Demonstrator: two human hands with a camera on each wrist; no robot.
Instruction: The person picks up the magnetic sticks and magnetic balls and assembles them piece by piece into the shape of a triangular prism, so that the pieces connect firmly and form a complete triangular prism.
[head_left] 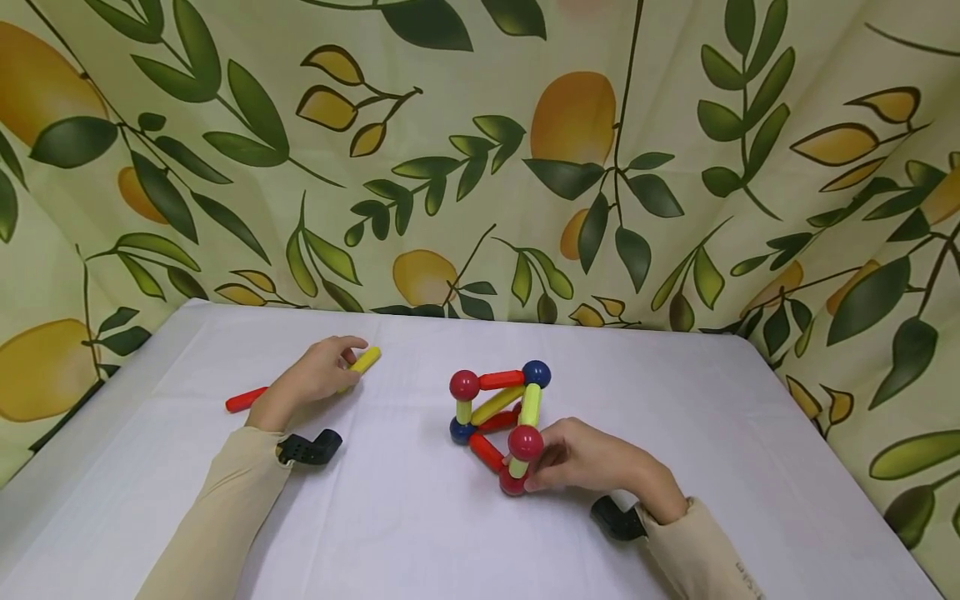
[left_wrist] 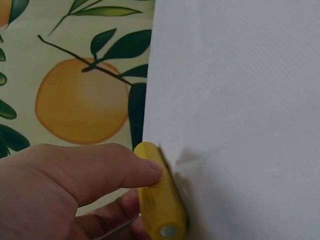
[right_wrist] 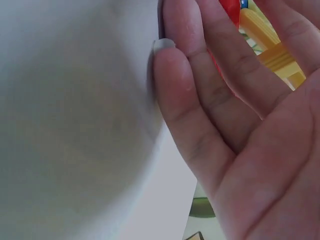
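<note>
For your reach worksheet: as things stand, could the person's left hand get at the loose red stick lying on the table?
Probably yes. The red stick lies on the bare table right beside the left hand's wrist, with nothing between them. But that hand already holds a yellow stick, so it may need to set it down first.

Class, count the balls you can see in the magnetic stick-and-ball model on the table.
5: red ball top left, blue ball top right, blue ball bottom left, red ball by the right hand, red ball beneath it. Others may be hidden.
</note>
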